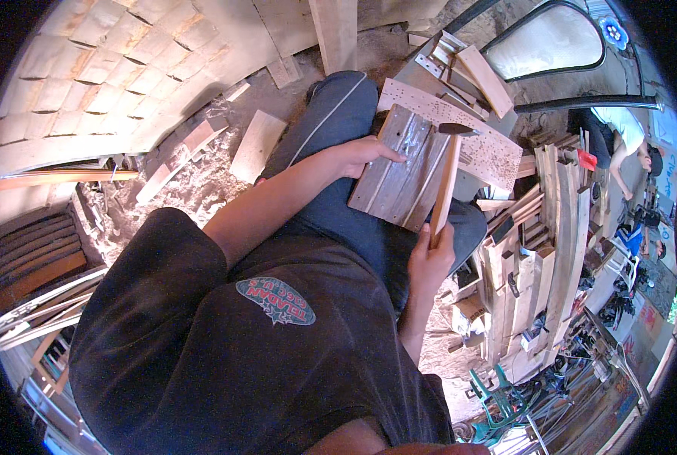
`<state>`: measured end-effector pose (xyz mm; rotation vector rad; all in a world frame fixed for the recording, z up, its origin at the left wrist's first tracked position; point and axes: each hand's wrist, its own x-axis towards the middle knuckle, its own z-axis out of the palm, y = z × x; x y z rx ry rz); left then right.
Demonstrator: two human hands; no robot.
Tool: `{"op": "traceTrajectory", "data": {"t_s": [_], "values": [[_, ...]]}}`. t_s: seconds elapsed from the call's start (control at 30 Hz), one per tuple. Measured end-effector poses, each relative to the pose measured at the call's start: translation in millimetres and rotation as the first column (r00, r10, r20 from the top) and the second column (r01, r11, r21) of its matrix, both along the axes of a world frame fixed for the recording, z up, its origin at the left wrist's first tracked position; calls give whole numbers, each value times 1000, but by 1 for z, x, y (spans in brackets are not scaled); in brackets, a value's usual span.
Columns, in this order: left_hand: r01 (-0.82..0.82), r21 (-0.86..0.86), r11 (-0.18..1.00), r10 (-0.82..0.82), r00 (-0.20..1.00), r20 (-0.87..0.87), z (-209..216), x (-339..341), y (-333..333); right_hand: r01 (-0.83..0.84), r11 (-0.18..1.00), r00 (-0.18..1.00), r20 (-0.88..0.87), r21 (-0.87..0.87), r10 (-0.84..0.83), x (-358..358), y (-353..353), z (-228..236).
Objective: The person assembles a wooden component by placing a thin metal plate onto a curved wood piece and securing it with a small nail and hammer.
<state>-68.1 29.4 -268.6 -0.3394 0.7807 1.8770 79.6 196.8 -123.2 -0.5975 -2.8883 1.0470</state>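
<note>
My left hand point(366, 155) grips the left edge of a brown wooden panel point(390, 178), its thumb lying on the upper face. The panel has lengthwise grooves and small dark holes, and it is tilted over my lap. In my right hand point(432, 254), closed around the lower handle, is a hammer point(446, 186) with a pale wooden handle and a dark metal head. The hammer head is above the panel's far right corner; whether it touches anything I cannot tell. Beyond the panel is a light board point(498, 155) dotted with many small holes.
Wood offcuts point(486, 80) lie past the dotted board. Loose blocks point(259, 144) and shavings cover the ground at left. Long planks point(562, 250) are stacked at right, near a green plastic chair point(498, 398). Another person point(619, 136) bends over at far right, beyond a black metal frame point(589, 102).
</note>
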Motion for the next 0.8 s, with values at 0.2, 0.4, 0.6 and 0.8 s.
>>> {"op": "traceTrajectory", "data": {"t_s": [0.2, 0.4, 0.6, 0.8], "values": [[-1, 11, 1000, 1, 1000, -8, 5, 0, 0, -1, 1000, 1000, -14, 23, 2, 2, -7, 6], [3, 56, 998, -2, 1000, -8, -6, 0, 0, 18, 1000, 1000, 7, 8, -18, 2, -15, 20], [-12, 39, 999, 12, 1000, -8, 0, -1, 1, -14, 996, 998, 55, 87, 9, 1, -6, 10], [4, 73, 997, -3, 1000, -14, -12, -1, 1, 2, 996, 999, -39, 94, 2, 1, -12, 7]]}}
